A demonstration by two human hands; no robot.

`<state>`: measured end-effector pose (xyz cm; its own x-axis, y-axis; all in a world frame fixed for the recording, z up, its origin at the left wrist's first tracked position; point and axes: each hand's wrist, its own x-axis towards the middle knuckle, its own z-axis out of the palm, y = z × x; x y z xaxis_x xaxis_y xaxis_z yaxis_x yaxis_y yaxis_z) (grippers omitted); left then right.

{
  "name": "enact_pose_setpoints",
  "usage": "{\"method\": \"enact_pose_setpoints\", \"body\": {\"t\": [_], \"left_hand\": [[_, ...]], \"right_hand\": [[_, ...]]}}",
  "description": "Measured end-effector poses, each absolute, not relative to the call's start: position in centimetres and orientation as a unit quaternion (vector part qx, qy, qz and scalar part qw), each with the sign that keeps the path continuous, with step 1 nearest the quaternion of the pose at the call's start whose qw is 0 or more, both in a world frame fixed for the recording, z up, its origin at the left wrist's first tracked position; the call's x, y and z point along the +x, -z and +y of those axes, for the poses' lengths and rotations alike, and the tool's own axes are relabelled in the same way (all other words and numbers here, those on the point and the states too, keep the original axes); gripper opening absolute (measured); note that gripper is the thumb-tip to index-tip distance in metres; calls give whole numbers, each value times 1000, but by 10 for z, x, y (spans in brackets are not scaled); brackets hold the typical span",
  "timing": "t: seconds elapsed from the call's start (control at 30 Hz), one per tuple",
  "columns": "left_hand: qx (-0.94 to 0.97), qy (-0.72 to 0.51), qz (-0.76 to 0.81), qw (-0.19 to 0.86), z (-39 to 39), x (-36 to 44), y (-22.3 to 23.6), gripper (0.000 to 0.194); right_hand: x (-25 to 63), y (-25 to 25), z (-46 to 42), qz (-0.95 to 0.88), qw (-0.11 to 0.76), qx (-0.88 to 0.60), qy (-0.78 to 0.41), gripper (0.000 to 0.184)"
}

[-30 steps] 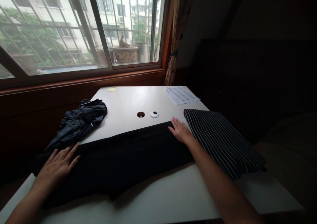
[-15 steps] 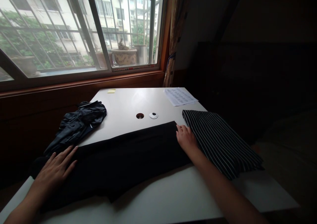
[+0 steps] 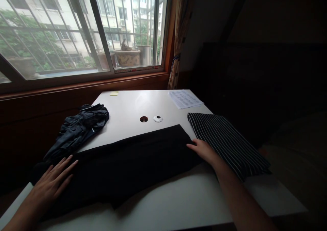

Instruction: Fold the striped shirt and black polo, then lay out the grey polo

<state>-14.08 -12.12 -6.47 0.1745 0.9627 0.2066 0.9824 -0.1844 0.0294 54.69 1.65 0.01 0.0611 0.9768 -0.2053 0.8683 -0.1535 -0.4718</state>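
Observation:
Black trousers (image 3: 133, 163), folded lengthwise as far as their dark outline shows, lie flat across the white table. My left hand (image 3: 55, 181) rests on their left end, palm down with fingers spread. At their right end, my right hand (image 3: 204, 151) touches the short edge with its fingers partly stretched out; the underside of this hand is hidden. Just right of it lies a folded black cloth with white stripes (image 3: 227, 144). Beyond my left hand is a crumpled dark garment (image 3: 84, 122).
The white table (image 3: 158, 203) has a round cable hole (image 3: 143, 119) with a white cap (image 3: 157, 118) beside it. Printed sheets (image 3: 186, 99) and a yellow note (image 3: 114, 93) lie toward the far edge, below a barred window (image 3: 107, 30).
My right hand has slid from the trousers' far right corner toward me along the short edge. My left hand has shifted slightly left and nearer, staying on the cloth.

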Motion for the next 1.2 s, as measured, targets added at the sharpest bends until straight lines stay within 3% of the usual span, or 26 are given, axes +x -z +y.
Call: {"method": "enact_pose_setpoints", "body": {"t": [0.17,0.3,0.63,0.83,1.03,1.1,1.2], "left_hand": [[-771,79,-628,70,-121,-135,64,60],[-781,72,-614,90,-120,-123,63,60],[-824,69,-552,111,-111,-75,37,62],[-810,107,-568,95,-104,-79,37,60],[-788,205,-580,26,-96,-83,54,59],[-785,209,-583,18,-95,-83,57,59],[-783,207,-586,18,-96,-86,60,59]], "right_hand": [[557,-3,21,-612,269,-672,-319,33],[565,-23,27,-601,342,-626,-360,38],[608,-91,48,-565,401,-575,-435,57],[625,-110,53,-478,448,-594,-468,50],[545,-152,50,-485,540,-514,-458,57],[490,-158,39,-537,526,-456,-476,58],[402,-152,8,-667,439,-352,-488,58]]}}
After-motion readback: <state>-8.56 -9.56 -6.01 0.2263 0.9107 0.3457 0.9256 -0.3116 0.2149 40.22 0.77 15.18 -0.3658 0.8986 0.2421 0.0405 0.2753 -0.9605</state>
